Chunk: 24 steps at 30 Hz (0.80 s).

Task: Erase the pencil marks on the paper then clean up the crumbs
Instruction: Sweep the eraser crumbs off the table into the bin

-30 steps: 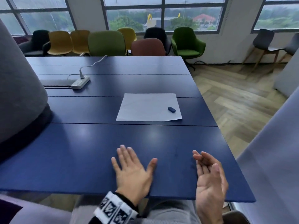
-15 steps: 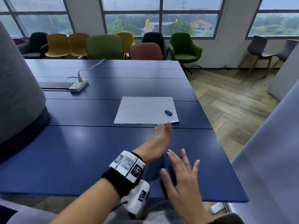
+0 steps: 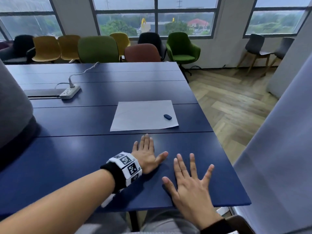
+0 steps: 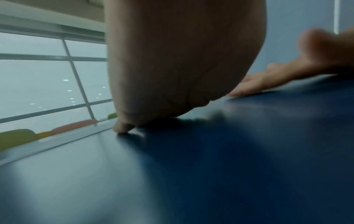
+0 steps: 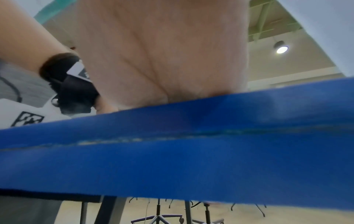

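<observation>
Head view alone shows paper [image 3: 143,115], eraser [image 3: 167,117] (wrist views: palms)

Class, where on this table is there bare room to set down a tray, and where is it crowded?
Bare: the blue table left of the left hand, and the stretch between the power strip and the paper. Crowded: the near right corner, under both hands, right hand; the eraser sits on the paper.
</observation>
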Tool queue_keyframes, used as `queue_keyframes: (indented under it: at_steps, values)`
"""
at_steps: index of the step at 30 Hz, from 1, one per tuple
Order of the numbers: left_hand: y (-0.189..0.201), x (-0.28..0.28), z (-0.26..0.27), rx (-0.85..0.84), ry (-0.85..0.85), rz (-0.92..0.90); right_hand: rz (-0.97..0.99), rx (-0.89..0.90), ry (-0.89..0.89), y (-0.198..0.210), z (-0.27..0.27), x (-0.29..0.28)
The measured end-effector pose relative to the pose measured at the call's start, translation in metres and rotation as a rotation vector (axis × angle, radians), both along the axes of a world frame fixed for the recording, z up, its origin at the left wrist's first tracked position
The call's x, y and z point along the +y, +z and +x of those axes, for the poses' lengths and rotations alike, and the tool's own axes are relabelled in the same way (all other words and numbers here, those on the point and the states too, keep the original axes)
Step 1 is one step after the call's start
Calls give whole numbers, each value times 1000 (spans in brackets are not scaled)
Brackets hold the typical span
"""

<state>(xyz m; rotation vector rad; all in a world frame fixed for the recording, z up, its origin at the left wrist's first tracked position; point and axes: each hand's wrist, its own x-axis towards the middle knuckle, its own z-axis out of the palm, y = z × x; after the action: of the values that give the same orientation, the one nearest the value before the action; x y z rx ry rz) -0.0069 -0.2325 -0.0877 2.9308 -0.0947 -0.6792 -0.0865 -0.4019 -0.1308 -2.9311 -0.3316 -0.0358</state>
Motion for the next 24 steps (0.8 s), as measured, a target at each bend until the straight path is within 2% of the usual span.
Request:
queue_keyframes:
  at_steps: [2, 6, 10, 12, 14, 17, 19, 21, 24]
  values:
    - [-5, -18, -1, -36, -14, 9, 85, -27, -23, 7, -2, -13]
    - [-9, -66, -4, -35, -136, -32, 561, -71, -237, 21, -13, -41]
    - [6, -120, -13, 83, -315, -146, 909, -156, -454, 20, -26, -56]
    - [17, -125, -9, 117, -285, -292, 956, -147, -441, 19, -31, -59]
    - [22, -106, 2, 67, -164, -309, 971, -154, -416, 17, -33, -61]
    - [14, -58, 13, 6, 67, -132, 973, -149, -378, 15, -37, -66]
    - [5, -38, 6, -1, 158, -8, 973, -124, -353, 15, -38, -67]
    - [-2, -46, -4, -27, 162, 33, 983, -111, -343, 15, -39, -66]
    - [-4, -93, -10, -3, 85, -20, 1007, -119, -348, 13, -40, -66]
